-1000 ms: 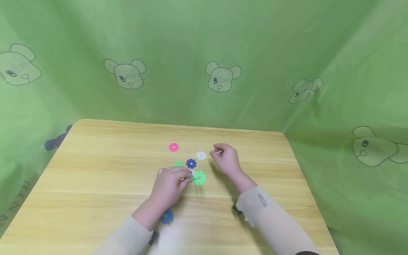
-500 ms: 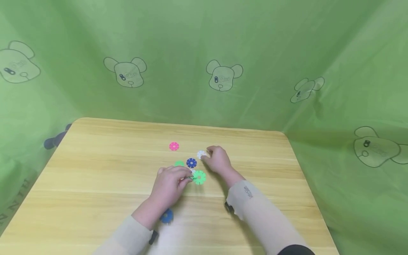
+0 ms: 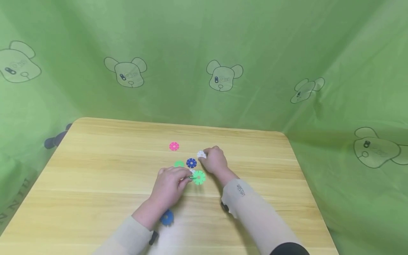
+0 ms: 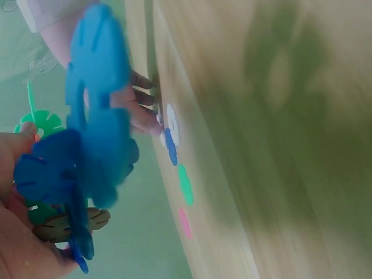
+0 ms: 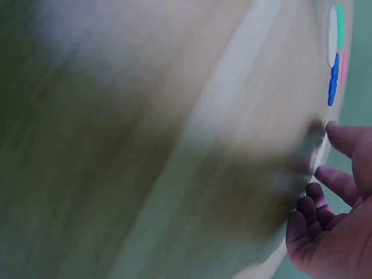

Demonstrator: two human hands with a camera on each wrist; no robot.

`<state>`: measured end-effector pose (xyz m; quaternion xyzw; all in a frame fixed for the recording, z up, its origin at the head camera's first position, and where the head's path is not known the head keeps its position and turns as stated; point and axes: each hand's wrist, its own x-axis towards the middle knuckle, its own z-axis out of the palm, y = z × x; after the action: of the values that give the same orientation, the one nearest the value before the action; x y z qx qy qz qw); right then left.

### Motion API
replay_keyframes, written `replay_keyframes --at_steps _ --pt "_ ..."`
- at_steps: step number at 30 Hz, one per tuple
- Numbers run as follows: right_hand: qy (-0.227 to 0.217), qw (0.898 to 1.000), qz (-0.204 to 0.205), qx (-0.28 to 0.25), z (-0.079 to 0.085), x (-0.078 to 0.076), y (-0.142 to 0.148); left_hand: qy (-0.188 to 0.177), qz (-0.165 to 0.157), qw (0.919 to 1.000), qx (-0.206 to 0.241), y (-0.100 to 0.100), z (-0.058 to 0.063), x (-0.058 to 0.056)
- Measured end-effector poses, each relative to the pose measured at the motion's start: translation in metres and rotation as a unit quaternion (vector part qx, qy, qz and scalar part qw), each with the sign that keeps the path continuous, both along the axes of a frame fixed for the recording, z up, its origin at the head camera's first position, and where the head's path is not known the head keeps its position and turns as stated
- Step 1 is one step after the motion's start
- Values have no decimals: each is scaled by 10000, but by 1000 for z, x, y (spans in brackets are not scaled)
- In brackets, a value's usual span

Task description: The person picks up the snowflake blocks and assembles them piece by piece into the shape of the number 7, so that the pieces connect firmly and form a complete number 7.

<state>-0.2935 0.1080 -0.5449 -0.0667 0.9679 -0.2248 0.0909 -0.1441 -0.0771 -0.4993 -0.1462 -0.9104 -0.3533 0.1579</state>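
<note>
Broadly, across the upper half of the head view, green cloth [image 3: 178,28] printed with bear faces; across the lower half, a pale wooden table [image 3: 79,184]. Just below centre, left hand [image 3: 170,184], with thumb and fingers in a pinch on a cluster of joined discs [image 4: 96,133]. Higher and to the right, right hand [image 3: 215,161], with thumb and forefinger curled about the rim of a white disc [image 3: 200,154]; firmness of that pinch unclear. Clearly nearer than the left, and in contact at the disc's right and lower edge. Along the cluster, long axis rising to the right: blue disc [image 3: 166,217] at lower left, green disc [image 3: 199,177] at upper right, beyond the left fingertips. From that green end, white disc almost straight up the frame, near but apart; round, so without a long axis. Lastly, loose on the table: dark blue disc [image 3: 191,163] just left of and below the white, pale green disc [image 3: 179,164] farther left, pink disc [image 3: 174,146] higher up, second white disc [image 3: 192,171] mostly hidden.
</note>
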Motion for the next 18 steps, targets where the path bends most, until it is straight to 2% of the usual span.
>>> replay_keyframes --at_steps 6,18 --pt "1 9999 -80 -92 1 0 0 -91 -49 9999 -20 1 1 0" --pt "-22 9941 -344 -1028 -3 2 16 -219 -132 9997 -29 3 6 0"
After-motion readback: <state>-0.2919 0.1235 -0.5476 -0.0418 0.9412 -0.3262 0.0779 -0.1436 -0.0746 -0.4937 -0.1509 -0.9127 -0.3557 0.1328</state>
